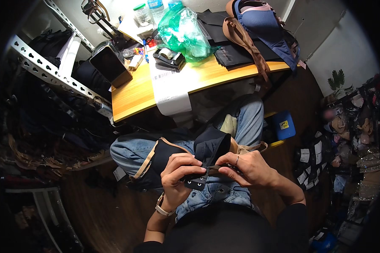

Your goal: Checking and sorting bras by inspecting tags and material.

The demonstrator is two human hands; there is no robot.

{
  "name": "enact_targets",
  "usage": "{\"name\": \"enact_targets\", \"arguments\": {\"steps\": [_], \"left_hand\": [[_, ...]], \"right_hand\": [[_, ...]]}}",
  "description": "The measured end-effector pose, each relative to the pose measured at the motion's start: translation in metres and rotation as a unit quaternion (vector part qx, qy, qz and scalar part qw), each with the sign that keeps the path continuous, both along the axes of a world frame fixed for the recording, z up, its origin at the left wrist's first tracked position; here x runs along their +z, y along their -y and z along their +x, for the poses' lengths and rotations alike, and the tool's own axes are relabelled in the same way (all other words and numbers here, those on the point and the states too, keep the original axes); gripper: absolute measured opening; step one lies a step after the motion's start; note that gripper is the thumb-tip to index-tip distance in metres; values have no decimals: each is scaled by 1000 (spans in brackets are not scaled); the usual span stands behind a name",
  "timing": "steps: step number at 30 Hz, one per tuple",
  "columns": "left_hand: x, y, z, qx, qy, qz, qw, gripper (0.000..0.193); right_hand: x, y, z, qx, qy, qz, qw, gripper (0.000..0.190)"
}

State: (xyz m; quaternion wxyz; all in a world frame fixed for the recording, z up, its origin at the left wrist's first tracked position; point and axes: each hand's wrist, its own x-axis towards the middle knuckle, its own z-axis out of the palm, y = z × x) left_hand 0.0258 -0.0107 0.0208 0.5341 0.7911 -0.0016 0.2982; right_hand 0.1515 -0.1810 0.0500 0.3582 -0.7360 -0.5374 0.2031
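A black bra (pixel 210 144) with beige edging and straps lies across my lap. My left hand (pixel 180 172) pinches its dark back band, where a hook-and-eye strip (pixel 195 182) with small metal eyes hangs below the fingers. Close beside it, my right hand (pixel 245 169) grips a thin dark piece between thumb and forefinger; whether this is the band's other end or a tag I cannot tell. The fingertips of both hands are a short way apart. A beige strap (pixel 251 147) loops out behind my right hand.
A wooden desk (pixel 133 102) stands ahead, bearing a tape dispenser (pixel 169 58), a phone or tablet (pixel 110 67), a green plastic bag (pixel 185 34), black packaging (pixel 234 57) and a blue bra (pixel 262 25). Paper labels (pixel 174 102) hang over its edge. Shelving stands left; packed garments lie right.
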Motion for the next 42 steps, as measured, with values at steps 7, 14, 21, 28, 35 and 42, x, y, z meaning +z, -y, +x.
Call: {"name": "enact_targets", "arguments": {"steps": [7, 14, 21, 28, 35, 42], "left_hand": [[4, 8, 1, -18, -97, -177, 979, 37], [-70, 24, -4, 148, -145, 179, 962, 91], [-7, -86, -95, 267, -199, 72, 940, 42], [52, -173, -150, -51, -393, -67, 916, 26], [-80, -242, -154, 238, -384, -206, 868, 27], [-67, -222, -147, 267, -330, -287, 859, 33]], "right_hand": [[-5, -10, 12, -55, -40, 136, 988, 39], [55, -7, 56, -188, 119, 308, 925, 25], [30, 145, 95, -414, 94, 413, 806, 27], [-73, 148, 112, -572, -208, 263, 748, 27], [-147, 140, 115, -623, -215, 172, 732, 31], [-105, 139, 99, -550, -204, 244, 772, 23]]}}
